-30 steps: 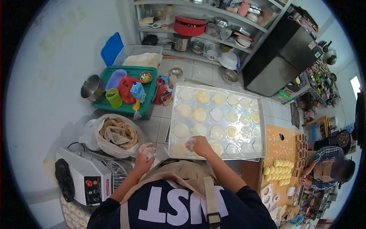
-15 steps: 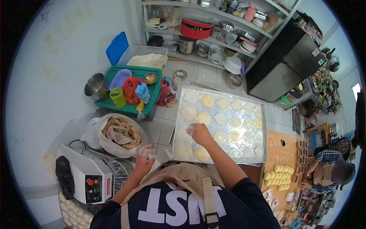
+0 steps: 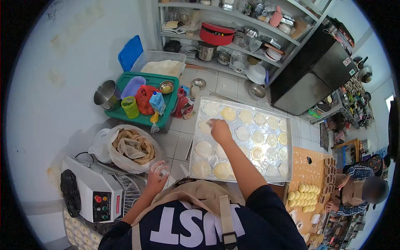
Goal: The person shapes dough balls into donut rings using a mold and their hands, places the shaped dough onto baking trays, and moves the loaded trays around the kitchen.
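Observation:
A large metal baking tray lies in front of me, bearing rows of pale, round, flat patches with small side tabs; some are whiter, others yellower. Over its left half is my right hand, fingers drawn together in a pinch. Whatever they hold is too small to make out. A whitish round patch shows just left of those fingertips. My left hand is off the tray, fingers apart and dusted white, with nothing in it. It is nearest to a plastic-lined bag of brown paper.
A mixer stands at the lower left. Beyond the bag, a green lid carries a milk carton, a yellow-green cup and bowls. At right, a person works by a wooden table with dough balls.
My right hand has moved away from me along the tray, to a patch farther up. The whitish patch it was over now shows fully. My left hand has stayed almost in place.

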The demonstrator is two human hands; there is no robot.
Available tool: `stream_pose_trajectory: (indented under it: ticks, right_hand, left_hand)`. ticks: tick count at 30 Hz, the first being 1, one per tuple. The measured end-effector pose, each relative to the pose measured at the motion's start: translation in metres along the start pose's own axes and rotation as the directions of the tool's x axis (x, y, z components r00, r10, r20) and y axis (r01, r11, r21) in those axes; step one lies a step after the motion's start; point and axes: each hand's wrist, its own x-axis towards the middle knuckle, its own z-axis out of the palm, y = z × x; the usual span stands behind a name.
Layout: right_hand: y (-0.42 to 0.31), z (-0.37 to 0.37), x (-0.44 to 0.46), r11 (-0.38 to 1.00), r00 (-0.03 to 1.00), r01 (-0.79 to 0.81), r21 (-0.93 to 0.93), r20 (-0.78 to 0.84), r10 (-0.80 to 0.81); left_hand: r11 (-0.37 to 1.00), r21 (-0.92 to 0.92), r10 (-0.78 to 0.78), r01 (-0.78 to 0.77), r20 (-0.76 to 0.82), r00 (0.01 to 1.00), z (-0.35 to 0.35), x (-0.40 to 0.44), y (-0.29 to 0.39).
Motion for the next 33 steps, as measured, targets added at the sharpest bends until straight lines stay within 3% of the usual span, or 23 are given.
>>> stream_pose_trajectory:
  ticks: [1, 4, 7, 8, 11, 13, 14, 17, 20, 21, 24, 25, 27, 29, 33]
  right_hand:
    - [0.004, -0.002, 0.009, 0.998, 0.997, 0.049, -0.041, -0.065, -0.051]
    - [0.012, -0.013, 0.036, 0.997, 0.995, -0.075, -0.011, -0.062, 0.074]
    - [0.022, -0.023, 0.049, 0.997, 0.999, 0.042, -0.063, -0.002, -0.043]
    - [0.026, -0.025, 0.05, 0.994, 0.997, 0.079, -0.079, 0.02, -0.078]
    - [-0.002, -0.054, 0.048, 0.988, 0.989, -0.119, -0.103, 0.077, 0.127]
    - [0.006, -0.048, 0.042, 0.976, 0.988, -0.114, -0.186, 0.083, 0.132]
    - [0.013, -0.045, 0.037, 0.967, 0.987, -0.115, -0.226, 0.082, 0.136]
    - [0.049, -0.055, 0.007, 1.0, 0.914, 0.007, -0.029, 0.406, 0.005]
    - [0.08, -0.057, -0.013, 0.988, 0.981, -0.149, -0.053, 0.12, 0.154]
    - [0.069, -0.067, -0.022, 0.966, 0.971, -0.238, -0.096, -0.041, 0.235]
    - [0.091, -0.05, -0.036, 0.899, 0.902, -0.357, -0.253, 0.158, 0.402]
    - [0.077, -0.059, -0.059, 0.923, 0.938, -0.256, -0.286, 0.159, 0.309]
    - [0.057, -0.084, -0.105, 0.928, 0.95, -0.231, -0.293, 0.139, 0.281]
    - [0.063, -0.106, -0.14, 0.906, 0.917, -0.357, -0.226, 0.1, 0.386]
    - [0.141, -0.137, -0.272, 0.879, 0.847, -0.465, 0.102, -0.238, 0.475]
  left_hand:
    - [1.0, 0.011, 0.01, -0.01, -0.004, 1.0, 0.0, -0.001, 0.0]
    - [0.984, -0.17, -0.053, 0.051, -0.01, 0.999, -0.001, -0.003, 0.005]
    - [0.995, 0.078, 0.055, -0.055, 0.001, 0.998, -0.005, -0.004, 0.001]
    - [0.996, 0.062, 0.063, -0.062, -0.012, 0.998, -0.004, -0.004, -0.001]
    - [0.999, -0.038, 0.03, -0.03, -0.015, 0.999, -0.001, -0.006, -0.002]
    - [0.983, -0.169, -0.061, 0.067, 0.04, 0.997, -0.001, -0.006, 0.005]
    - [0.987, -0.148, -0.063, 0.067, 0.03, 0.998, 0.001, -0.006, 0.003]
    - [0.994, -0.094, -0.063, 0.064, 0.02, 0.998, 0.007, -0.002, 0.004]
    - [0.996, -0.064, -0.053, 0.056, 0.053, 0.997, 0.005, 0.005, 0.02]
    - [0.997, -0.062, -0.04, 0.044, 0.065, 0.997, 0.006, 0.005, 0.023]
    - [0.994, -0.029, 0.105, -0.103, 0.09, 0.99, 0.021, 0.013, 0.022]
    - [0.984, -0.018, 0.176, -0.175, 0.103, 0.979, 0.028, 0.016, 0.022]
    - [0.972, -0.062, 0.233, -0.228, 0.1, 0.967, 0.037, 0.025, 0.04]
    - [0.943, -0.093, 0.329, -0.32, 0.118, 0.937, 0.052, 0.036, 0.047]
    - [0.911, -0.101, 0.411, -0.399, 0.167, 0.896, 0.082, 0.044, 0.072]
